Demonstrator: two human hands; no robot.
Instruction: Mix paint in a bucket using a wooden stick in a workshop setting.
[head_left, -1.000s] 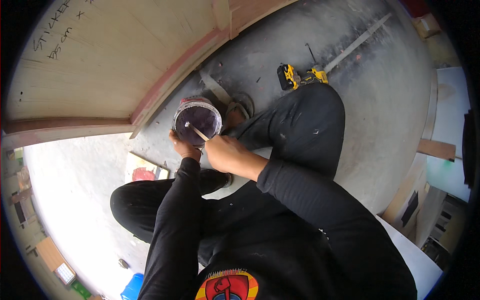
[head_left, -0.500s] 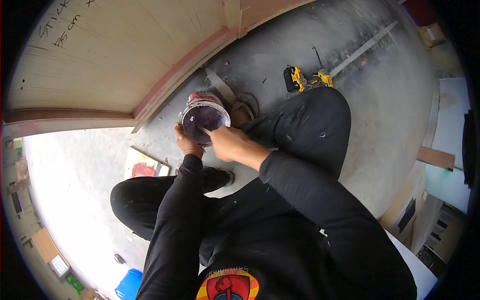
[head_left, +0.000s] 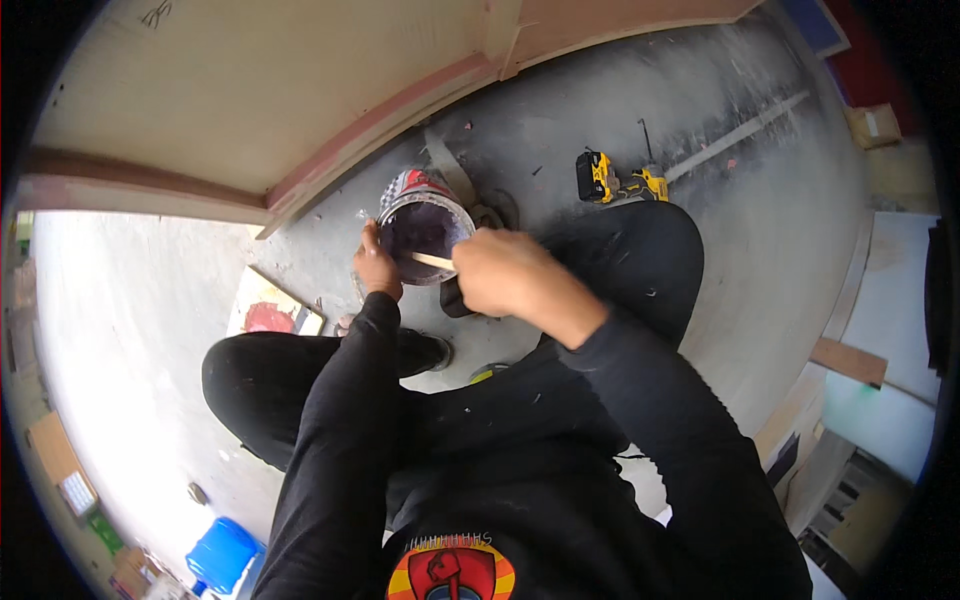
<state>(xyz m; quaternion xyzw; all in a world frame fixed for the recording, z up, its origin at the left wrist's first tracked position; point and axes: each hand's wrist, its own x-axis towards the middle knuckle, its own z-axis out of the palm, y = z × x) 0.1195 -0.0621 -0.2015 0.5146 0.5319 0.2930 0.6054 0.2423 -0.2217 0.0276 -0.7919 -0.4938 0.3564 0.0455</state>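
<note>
Currently, right hand: closed around the near end of a wooden stick.
Stick axis: runs left from the fist and slightly away from the body, into the mouth of a bucket; tip unclear against the purple paste.
Bucket position: immediately left of the right hand, tilted, mouth facing the body.
Rim clearance: judged small at the right side, where the fist lies close; contact cannot be told.
Left hand: gripping the bucket's left side, thumb near the rim; farther from the stick's held end.
Floor, beyond bucket to the right: cordless drill.
Floor, left: red-patched board.
</note>
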